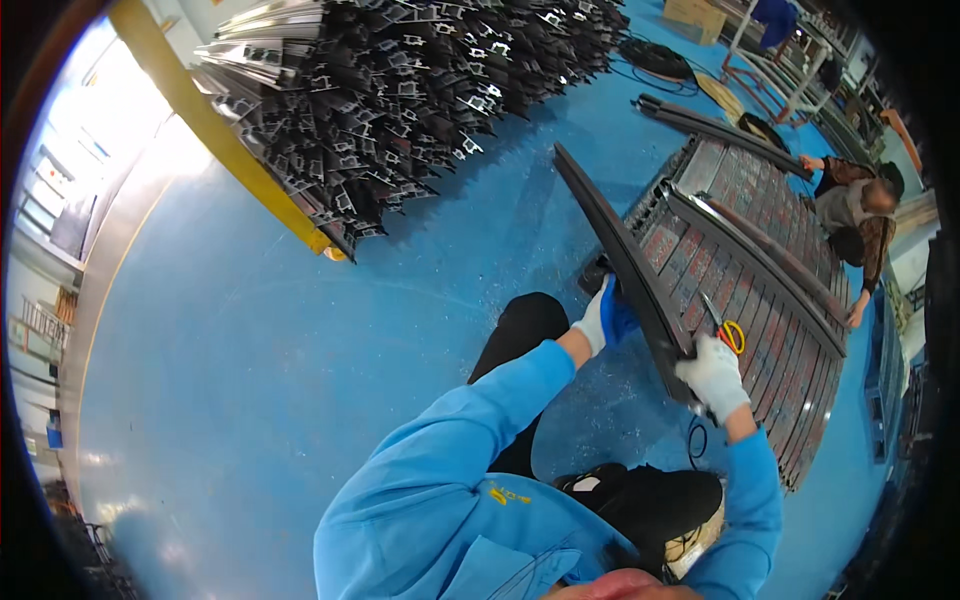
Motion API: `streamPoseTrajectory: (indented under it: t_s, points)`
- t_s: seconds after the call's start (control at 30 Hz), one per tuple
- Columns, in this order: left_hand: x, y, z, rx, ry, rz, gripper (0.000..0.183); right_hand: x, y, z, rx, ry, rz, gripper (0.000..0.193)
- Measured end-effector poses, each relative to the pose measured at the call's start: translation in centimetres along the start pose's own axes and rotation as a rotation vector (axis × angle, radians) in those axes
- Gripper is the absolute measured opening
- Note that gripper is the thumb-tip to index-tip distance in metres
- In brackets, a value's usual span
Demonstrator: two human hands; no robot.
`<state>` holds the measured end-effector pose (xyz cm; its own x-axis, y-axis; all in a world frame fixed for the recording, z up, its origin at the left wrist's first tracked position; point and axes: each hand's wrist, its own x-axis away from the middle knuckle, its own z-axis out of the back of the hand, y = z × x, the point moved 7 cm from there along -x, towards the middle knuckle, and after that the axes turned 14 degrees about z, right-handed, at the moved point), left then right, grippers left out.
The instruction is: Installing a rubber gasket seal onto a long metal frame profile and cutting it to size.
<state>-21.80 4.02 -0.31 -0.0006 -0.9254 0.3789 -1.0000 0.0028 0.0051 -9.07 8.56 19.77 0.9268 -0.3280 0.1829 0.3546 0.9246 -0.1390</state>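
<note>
A long dark metal profile [632,268] slants across in front of me, its far end raised and pointing away. My left hand [604,318], in a white glove with a blue palm, is closed around its left side near the middle. On the near end my right hand [714,374], gloved in white, has its fingers wrapped over the profile. Scissors [733,336] with yellow and orange handles show just beyond my right hand, over the stacked profiles. Below the near end, a thin dark cord loop [697,440] lies on the floor.
A layer of profiles [800,400] spreads at my right, with loose long bars [760,260] across it. A person [862,205] crouches on its far side, hands at the bars. A big heap of profiles [400,110] lies ahead behind a yellow beam [215,130]. Coiled cable [655,60] lies farther back.
</note>
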Motion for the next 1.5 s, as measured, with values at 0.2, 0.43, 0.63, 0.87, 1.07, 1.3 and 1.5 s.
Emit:
streamPoseTrajectory:
  t_s: [0.2, 0.43, 0.63, 0.87, 1.07, 1.3, 1.5]
  points:
    - [-0.9, -2.7, -2.4, -0.24, -0.023, -0.012, 0.054, 8.8, 0.9, 1.7, 0.071, 0.076, 0.077, 0.03]
    - [1.6, -8.3, -10.0, -0.278, -0.007, 0.101, 0.043, 22.2, 2.8, 3.9, 0.092, 0.296, 0.078, 0.049]
    - [0.8, -12.0, -13.9, -0.38, -0.099, 0.04, 0.022, 30.0, 7.3, 2.5, 0.104, 0.331, -0.037, 0.056]
    - [4.1, -7.2, -22.0, -0.802, -0.134, -0.483, 0.024, 29.7, 13.0, 2.7, 0.464, 0.623, -0.068, 0.056]
    - [8.3, 4.5, -27.0, -0.925, 0.002, -0.792, 0.031, 17.7, 12.4, 8.6, 0.396, 0.791, 0.058, 0.048]
    - [15.6, 22.2, -31.0, -0.814, -0.053, -0.95, 0.037, -0.2, 4.2, 17.8, 0.295, 0.91, 0.256, 0.031]
    - [20.9, 34.5, -37.8, -0.447, -0.499, -1.141, 0.041, -18.4, -6.7, 33.7, 0.381, 1.107, 0.388, 0.054]
